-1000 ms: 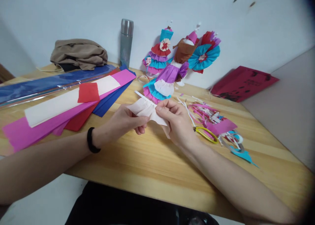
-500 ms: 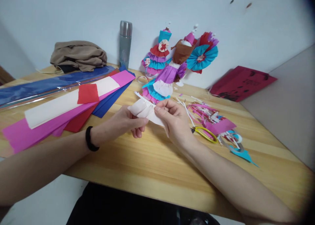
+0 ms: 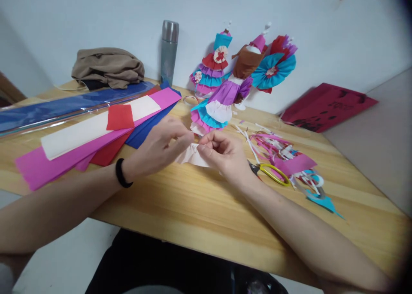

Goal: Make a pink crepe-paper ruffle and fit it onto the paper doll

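White paper (image 3: 193, 155), ruffled, is pinched between thumb and forefinger of the right hand (image 3: 225, 152) over the table (image 3: 180, 208). At its upper edge the left hand (image 3: 161, 144) is poised with fingers curled; whether any paper is gripped there cannot be told. Folds are best kept small and even, each pressed firmly under the right thumb, the thin sheet never tugged. From the paper, a frilled dress (image 3: 225, 92) is seen at 1 o'clock, scissors (image 3: 262, 167) at 3, a red square (image 3: 119, 117) at 10.

Left wrist (image 3: 132, 168) is bearing a plain black band (image 3: 120, 174), forearms (image 3: 283, 219) are showing bare, black clothing (image 3: 151, 257) is covering the lap.
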Action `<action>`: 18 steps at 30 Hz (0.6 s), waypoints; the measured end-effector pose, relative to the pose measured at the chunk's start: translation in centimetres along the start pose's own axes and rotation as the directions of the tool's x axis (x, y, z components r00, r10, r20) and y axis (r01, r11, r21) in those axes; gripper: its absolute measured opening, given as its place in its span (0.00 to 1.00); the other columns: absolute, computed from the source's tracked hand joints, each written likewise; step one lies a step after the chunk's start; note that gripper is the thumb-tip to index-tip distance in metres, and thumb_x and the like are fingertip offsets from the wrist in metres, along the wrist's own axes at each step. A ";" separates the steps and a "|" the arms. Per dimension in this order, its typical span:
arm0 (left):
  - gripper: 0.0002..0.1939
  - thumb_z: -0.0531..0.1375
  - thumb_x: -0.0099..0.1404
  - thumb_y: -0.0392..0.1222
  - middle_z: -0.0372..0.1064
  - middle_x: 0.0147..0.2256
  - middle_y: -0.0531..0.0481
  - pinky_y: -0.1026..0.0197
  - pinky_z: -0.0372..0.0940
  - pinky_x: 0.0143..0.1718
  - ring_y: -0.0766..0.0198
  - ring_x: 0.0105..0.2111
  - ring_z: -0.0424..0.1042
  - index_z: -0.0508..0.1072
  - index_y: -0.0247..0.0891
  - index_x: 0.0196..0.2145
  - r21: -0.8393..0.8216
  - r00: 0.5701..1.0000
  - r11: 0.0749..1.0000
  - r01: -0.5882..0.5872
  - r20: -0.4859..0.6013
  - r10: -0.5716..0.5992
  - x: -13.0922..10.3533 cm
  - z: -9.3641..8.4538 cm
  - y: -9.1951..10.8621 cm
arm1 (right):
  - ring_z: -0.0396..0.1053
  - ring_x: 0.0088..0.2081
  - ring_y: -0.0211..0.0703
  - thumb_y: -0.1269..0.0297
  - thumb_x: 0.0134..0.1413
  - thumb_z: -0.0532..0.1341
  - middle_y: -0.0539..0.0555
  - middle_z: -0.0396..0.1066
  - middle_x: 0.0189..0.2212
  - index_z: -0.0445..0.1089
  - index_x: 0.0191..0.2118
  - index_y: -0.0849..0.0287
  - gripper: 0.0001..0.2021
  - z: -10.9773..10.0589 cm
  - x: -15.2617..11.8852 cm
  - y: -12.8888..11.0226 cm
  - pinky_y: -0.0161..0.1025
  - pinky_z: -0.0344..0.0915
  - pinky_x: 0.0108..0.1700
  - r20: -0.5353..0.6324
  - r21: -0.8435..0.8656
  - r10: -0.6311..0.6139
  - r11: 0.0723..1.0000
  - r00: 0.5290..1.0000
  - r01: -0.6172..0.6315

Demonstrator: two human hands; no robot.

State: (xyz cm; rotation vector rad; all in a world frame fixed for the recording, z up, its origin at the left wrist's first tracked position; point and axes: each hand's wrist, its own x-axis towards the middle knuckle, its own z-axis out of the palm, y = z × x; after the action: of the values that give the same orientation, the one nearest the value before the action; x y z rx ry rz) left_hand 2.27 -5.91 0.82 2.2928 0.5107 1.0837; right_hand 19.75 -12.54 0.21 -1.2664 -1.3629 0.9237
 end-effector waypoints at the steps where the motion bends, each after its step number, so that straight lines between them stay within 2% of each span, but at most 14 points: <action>1: 0.20 0.51 0.68 0.42 0.72 0.25 0.49 0.57 0.60 0.41 0.63 0.32 0.67 0.70 0.37 0.21 0.037 0.998 0.999 0.002 0.065 -0.004 0.0 0.0 0.3 | 0.54 0.19 0.32 0.61 0.44 0.65 0.44 0.60 0.17 0.67 0.26 0.57 0.08 0.0 0.0 0.0 0.33 0.48 0.21 0.011 -0.012 -0.008 1.000 1.000 0.008; 4: 0.21 0.51 0.67 0.39 0.67 0.20 0.51 0.60 0.58 0.33 0.65 0.28 0.65 0.67 0.36 0.17 0.092 0.987 0.995 0.042 0.151 -0.056 0.0 0.3 0.7 | 0.57 0.21 0.34 0.60 0.46 0.66 0.46 0.63 0.19 0.69 0.28 0.56 0.07 -0.4 0.1 0.2 0.34 0.52 0.23 0.031 -0.074 -0.032 0.997 0.999 0.035; 6: 0.19 0.53 0.65 0.36 0.65 0.19 0.52 0.62 0.56 0.29 0.67 0.26 0.64 0.68 0.36 0.17 0.105 0.990 0.993 0.052 0.126 -0.065 0.0 0.4 0.5 | 0.58 0.22 0.35 0.60 0.47 0.66 0.47 0.65 0.21 0.71 0.30 0.56 0.07 -0.7 0.3 0.4 0.35 0.53 0.24 0.059 -0.126 -0.055 0.990 0.997 0.062; 9: 0.19 0.53 0.63 0.34 0.60 0.18 0.52 0.61 0.54 0.28 0.67 0.24 0.61 0.66 0.37 0.15 0.165 0.997 0.986 -0.018 0.074 0.005 -0.1 0.7 0.0 | 0.62 0.24 0.36 0.59 0.47 0.67 0.48 0.68 0.24 0.73 0.35 0.58 0.10 -1.2 0.6 0.6 0.35 0.57 0.27 0.140 -0.203 -0.080 0.973 0.987 0.108; 11: 0.19 0.53 0.62 0.34 0.56 0.16 0.53 0.61 0.54 0.28 0.66 0.24 0.59 0.64 0.37 0.14 0.234 0.997 0.970 -0.065 0.057 0.053 -0.2 0.9 -0.3 | 0.63 0.24 0.36 0.59 0.47 0.67 0.48 0.69 0.25 0.74 0.41 0.58 0.14 -1.3 0.5 0.5 0.35 0.57 0.27 0.152 -0.291 -0.101 0.946 0.983 0.143; 14: 0.18 0.53 0.61 0.33 0.52 0.16 0.53 0.59 0.53 0.28 0.65 0.23 0.57 0.61 0.38 0.14 0.342 0.991 0.930 -0.133 0.064 0.118 -0.3 1.1 -0.6 | 0.63 0.24 0.38 0.59 0.50 0.65 0.49 0.69 0.24 0.73 0.48 0.58 0.18 -1.3 0.2 0.1 0.37 0.56 0.28 0.128 -0.502 -0.168 0.839 0.977 0.210; 16: 0.17 0.53 0.62 0.34 0.54 0.17 0.53 0.58 0.53 0.29 0.64 0.24 0.56 0.61 0.39 0.16 0.411 0.983 0.893 -0.183 0.063 0.172 -0.3 1.1 -0.7 | 0.64 0.24 0.40 0.58 0.51 0.64 0.50 0.71 0.25 0.71 0.51 0.57 0.21 -1.2 -0.2 -0.2 0.39 0.57 0.30 0.136 -0.618 -0.206 0.746 0.969 0.246; 18: 0.17 0.53 0.62 0.35 0.57 0.18 0.52 0.57 0.53 0.30 0.63 0.24 0.57 0.60 0.39 0.16 0.466 0.977 0.860 -0.207 0.048 0.209 -0.3 1.0 -0.7 | 0.66 0.26 0.43 0.56 0.50 0.64 0.53 0.73 0.27 0.70 0.53 0.57 0.24 -1.2 -0.4 -0.5 0.41 0.58 0.32 0.136 -0.677 -0.220 0.691 0.966 0.253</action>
State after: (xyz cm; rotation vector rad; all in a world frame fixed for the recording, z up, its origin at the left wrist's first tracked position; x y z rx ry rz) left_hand 2.80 -5.85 -0.28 2.8259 0.5887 1.1641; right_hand 20.78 -13.09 0.84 -1.5602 -1.9586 0.2351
